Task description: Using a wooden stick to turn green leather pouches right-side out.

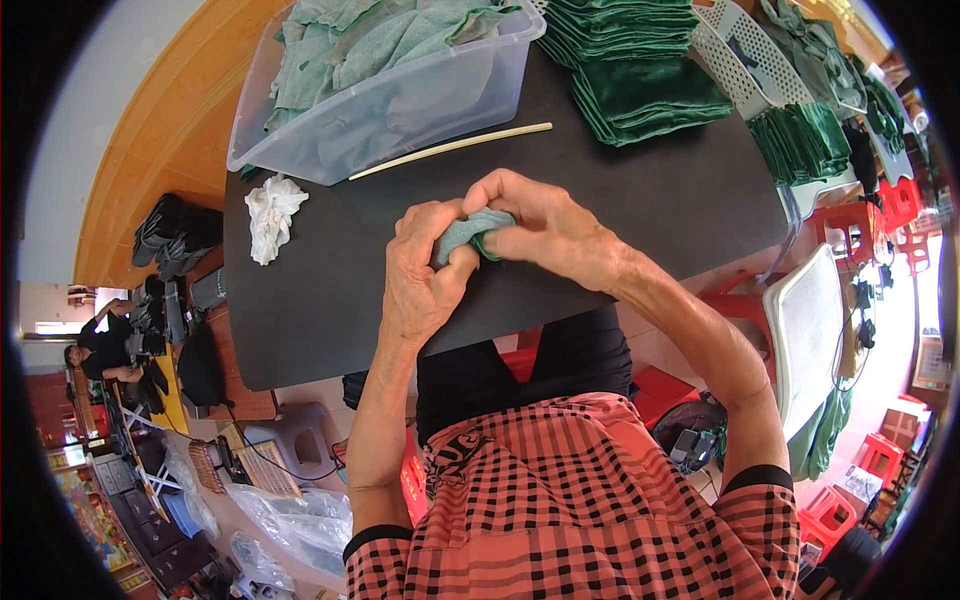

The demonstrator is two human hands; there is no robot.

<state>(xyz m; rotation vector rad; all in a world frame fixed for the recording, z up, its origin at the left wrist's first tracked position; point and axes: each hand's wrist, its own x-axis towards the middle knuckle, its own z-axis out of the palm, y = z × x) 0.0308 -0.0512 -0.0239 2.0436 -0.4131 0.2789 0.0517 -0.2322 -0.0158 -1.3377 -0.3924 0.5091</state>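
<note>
My left hand and my right hand are both closed on a small bunched piece of cloth, pale grey-green with dark shiny green showing, held over the front of the dark table. Just beyond them lies a thin cream stick. A crumpled white cloth or tissue lies to the left. Behind, a clear plastic bin holds pale green cloths, and stacks of shiny dark green fabric pieces lie at the back right.
A white perforated basket and more green pieces are at the far right. Red stools and a white board stand beside the table. Another person is at a yellow table on the left. Plastic-wrapped items lie below.
</note>
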